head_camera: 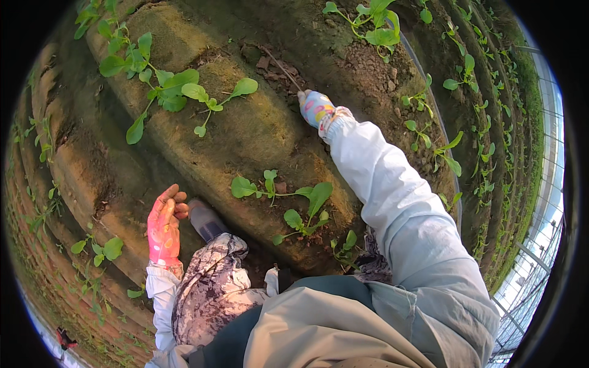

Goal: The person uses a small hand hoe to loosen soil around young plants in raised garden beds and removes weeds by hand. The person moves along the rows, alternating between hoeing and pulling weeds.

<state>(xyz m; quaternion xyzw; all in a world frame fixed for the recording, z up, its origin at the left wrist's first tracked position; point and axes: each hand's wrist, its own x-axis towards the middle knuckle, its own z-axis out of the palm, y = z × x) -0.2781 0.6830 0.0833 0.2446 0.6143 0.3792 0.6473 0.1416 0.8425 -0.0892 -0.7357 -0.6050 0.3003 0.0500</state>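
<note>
My right hand (316, 108), in a light blue glove with coloured dots, reaches out over the furrow at the far side of the bed. It grips the near end of a thin rod (281, 67), whose far end lies by dark, broken soil (272, 69). Whether the rod is a stick or part of a tool, I cannot tell. To the left, my left hand (166, 225) hangs above my boot in a pink dotted glove, its fingers loosely bent and nothing visible in them. Leafy seedlings (214, 105) grow on the soil bed (239, 133) between my hands.
More seedlings (299, 207) stand close before my legs. My boot (207, 220) rests in the left furrow. A grey drip line (435, 92) runs along the right side. Planted rows continue both ways, with a greenhouse frame (547, 184) at the right rim and a person (66, 339) far off lower left.
</note>
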